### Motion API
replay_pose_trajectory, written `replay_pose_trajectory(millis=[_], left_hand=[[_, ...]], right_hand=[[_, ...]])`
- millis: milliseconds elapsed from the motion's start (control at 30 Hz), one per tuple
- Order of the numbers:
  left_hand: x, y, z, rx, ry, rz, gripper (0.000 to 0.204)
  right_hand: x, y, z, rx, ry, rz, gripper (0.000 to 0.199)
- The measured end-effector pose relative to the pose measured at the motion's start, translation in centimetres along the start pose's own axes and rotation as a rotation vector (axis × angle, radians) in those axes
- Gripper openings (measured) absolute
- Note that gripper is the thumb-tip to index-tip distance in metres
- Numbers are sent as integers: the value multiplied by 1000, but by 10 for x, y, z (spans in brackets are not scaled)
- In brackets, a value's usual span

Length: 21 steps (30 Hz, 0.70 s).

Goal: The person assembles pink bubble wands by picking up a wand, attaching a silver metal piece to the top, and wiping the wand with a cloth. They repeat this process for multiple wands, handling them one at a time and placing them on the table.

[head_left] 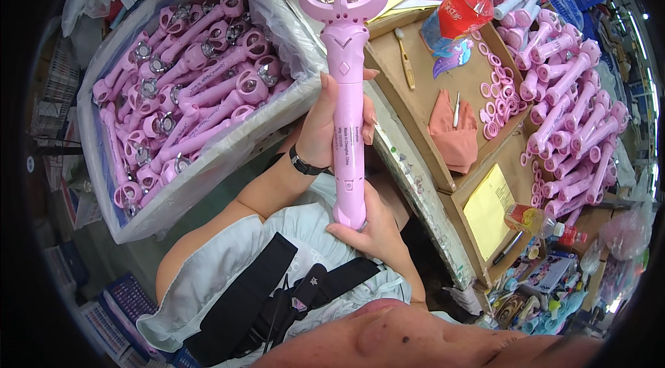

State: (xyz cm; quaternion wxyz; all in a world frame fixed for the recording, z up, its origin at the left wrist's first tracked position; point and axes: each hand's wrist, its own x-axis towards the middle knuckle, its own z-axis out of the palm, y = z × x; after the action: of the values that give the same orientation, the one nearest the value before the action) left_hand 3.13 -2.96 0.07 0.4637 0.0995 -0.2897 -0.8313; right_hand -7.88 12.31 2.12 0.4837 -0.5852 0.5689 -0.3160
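Observation:
A pink toy wand [350, 115] stands almost upright in front of me, with a round open head holding a clear piece at its top. My left hand [320, 126], with a black watch on the wrist, is wrapped round the middle of the handle; some fingertips show on its far side. At the wand's bottom end, my right hand [377, 226] grips the handle, its thumb across the base. Small dark print runs along the handle. Part of each hand is hidden behind the wand.
A plastic-lined bin [138, 226] of similar wands stands at left. On the right, a cardboard tray [388, 56] holds pink rings [502, 101], a toothbrush [404, 60], orange cloth [454, 139] and a red-labelled bottle [467, 11]. Beyond lie piled pink handles [575, 108]. Yellow paper [488, 209] lies nearer.

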Motion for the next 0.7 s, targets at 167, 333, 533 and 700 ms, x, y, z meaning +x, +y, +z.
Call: replay_pose_trajectory(millis=[167,333,533,700], left_hand=[[0,0,2,-8,14,3,77],[-1,3,4,48,43,-5,76],[-4,5,11,133,92,20,65],[-7,6,16,260,119,69,52]], right_hand=[[-1,0,1,0,35,-20,81],[-3,6,4,141,1,34,78],[-6,18,7,385,-68,87,73],[-6,28,13,408,45,52,71]])
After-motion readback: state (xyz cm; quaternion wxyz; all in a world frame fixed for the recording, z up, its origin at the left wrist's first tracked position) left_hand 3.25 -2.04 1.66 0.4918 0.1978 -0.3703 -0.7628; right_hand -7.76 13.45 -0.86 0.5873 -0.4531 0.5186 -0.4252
